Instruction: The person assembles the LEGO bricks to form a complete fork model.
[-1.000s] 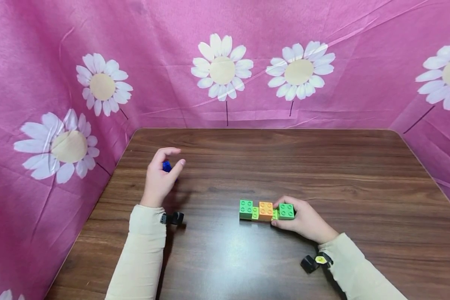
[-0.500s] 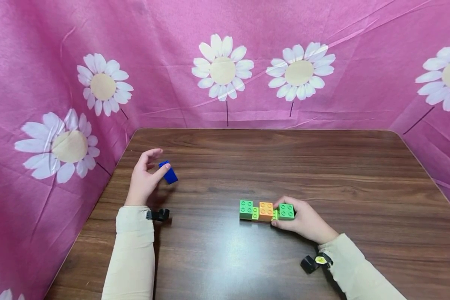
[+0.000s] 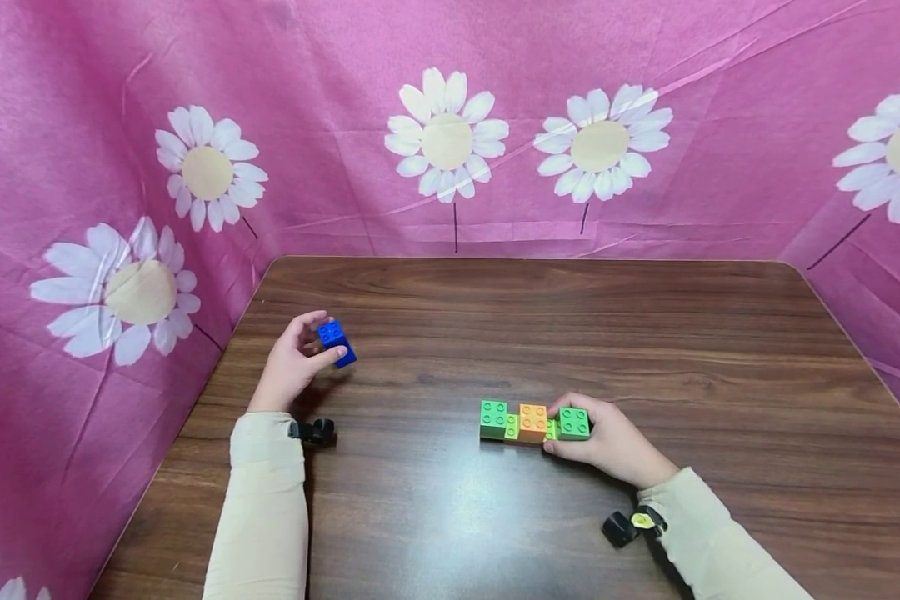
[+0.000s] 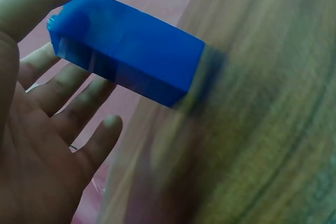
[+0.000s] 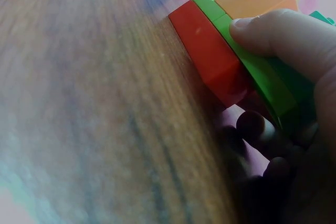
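Note:
My left hand (image 3: 291, 364) is at a tall blue toy brick (image 3: 338, 344) on the left side of the table, studs up. Its thumb lies across the near side and the fingertips go behind; in the left wrist view the blue brick (image 4: 131, 45) sits between thumb and fingers. My right hand (image 3: 607, 437) grips the right end of a toy brick assembly. On its lime-green plate (image 3: 512, 427) sit a green brick (image 3: 492, 418), an orange brick (image 3: 532, 422) and another green brick (image 3: 573, 423). A red brick (image 5: 207, 53) is beneath the plate in the right wrist view.
The brown wood-grain table (image 3: 450, 517) ends at a far edge before a pink cloth (image 3: 330, 125) printed with white daisies. The cloth also hangs along the left and right sides. A black camera (image 3: 620, 528) is strapped to the right wrist, another (image 3: 322, 430) to the left.
My left hand first drew back leftward, uncovering the blue brick, then its thumb came onto the brick again. The brick turned slightly, its studs now showing. The right hand stayed still.

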`<state>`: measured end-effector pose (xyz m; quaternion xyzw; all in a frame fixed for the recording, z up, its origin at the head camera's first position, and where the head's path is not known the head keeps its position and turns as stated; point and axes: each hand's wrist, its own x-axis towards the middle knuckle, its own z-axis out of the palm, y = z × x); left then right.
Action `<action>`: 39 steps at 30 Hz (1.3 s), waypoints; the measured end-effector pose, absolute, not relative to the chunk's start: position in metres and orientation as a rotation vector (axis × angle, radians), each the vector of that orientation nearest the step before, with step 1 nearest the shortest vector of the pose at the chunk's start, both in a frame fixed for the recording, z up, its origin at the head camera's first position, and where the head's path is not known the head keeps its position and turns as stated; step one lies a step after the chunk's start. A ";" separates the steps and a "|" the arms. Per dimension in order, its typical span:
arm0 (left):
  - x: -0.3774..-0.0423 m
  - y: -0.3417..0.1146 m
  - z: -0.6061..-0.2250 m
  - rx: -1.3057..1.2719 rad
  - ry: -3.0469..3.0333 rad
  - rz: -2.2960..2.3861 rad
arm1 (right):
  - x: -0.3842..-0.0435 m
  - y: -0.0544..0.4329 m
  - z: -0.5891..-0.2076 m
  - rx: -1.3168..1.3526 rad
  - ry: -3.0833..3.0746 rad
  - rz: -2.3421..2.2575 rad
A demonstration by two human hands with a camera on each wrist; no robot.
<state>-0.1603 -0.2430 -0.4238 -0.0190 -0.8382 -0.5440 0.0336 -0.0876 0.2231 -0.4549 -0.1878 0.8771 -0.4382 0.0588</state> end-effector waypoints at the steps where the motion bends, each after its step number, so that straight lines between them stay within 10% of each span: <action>1: -0.160 -0.243 -0.425 -0.044 -2.596 -1.673 | -0.088 0.223 -0.455 -0.571 2.655 -1.329; 39: -0.147 -0.160 -0.405 -0.279 -2.664 -1.665 | -0.095 0.229 -0.443 -0.340 2.831 -1.385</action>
